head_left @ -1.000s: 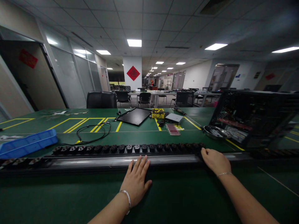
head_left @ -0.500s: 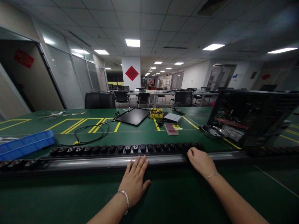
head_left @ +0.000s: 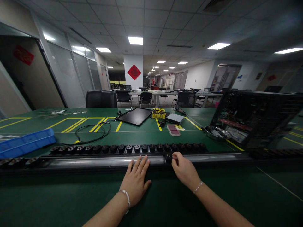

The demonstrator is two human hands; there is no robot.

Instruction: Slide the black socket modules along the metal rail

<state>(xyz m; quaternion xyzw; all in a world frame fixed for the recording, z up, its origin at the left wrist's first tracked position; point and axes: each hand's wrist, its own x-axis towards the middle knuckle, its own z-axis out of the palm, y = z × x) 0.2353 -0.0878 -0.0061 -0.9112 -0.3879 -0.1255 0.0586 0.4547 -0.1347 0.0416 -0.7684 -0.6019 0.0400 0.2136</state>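
My left hand [head_left: 135,181] lies flat with fingers spread, its fingertips resting on a long, shiny metal rail [head_left: 90,162] with dark edges. To its right, my right hand [head_left: 186,171] is closed at the right side of a black socket module [head_left: 168,157] that sits on the rail; the far fingers are partly hidden. Just behind the rail runs a row of similar black sockets [head_left: 129,148]. More black modules [head_left: 32,162] sit at the rail's left end.
A blue plastic bin [head_left: 28,143] stands at left, near a looped black cable [head_left: 94,138]. Farther back are a flat black screen [head_left: 134,116], a yellow box [head_left: 159,113] with cables and a grey box [head_left: 174,118]. A metal bowl [head_left: 214,136] and open computer case [head_left: 251,123] stand at right.
My right hand has moved left along the rail together with the black socket module, coming closer to my left hand. The left hand stays nearly where it was.
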